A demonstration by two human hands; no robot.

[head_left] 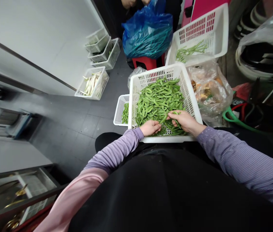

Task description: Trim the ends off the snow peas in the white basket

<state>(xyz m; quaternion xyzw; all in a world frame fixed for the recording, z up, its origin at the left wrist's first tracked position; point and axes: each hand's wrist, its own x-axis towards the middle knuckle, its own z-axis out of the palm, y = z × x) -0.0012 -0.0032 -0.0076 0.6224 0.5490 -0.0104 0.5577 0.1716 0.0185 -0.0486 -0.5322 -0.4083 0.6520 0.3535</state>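
A white slotted basket [191, 93] rests at my lap, holding a heap of flat green pea pods [162, 96]. Over its near side, my left hand [151, 127] is closed, its fingertips pinching one end of a green pod [163, 119]. My right hand [183, 121] grips the same pod near its other end between thumb and forefinger, and more pods show within its curled fingers. Both hands are close together, just above the heap. Part of the basket's bottom shows through beneath them.
A smaller white basket [119, 111] with pods stands at the left. Beyond are a blue plastic bag [148, 32] on a red stool [145, 62], and a white basket [221, 35] with green stalks. Green-handled scissors [230, 117] lie right. Baskets [104, 87] line the wall. Another person's hands [128, 3] show at top.
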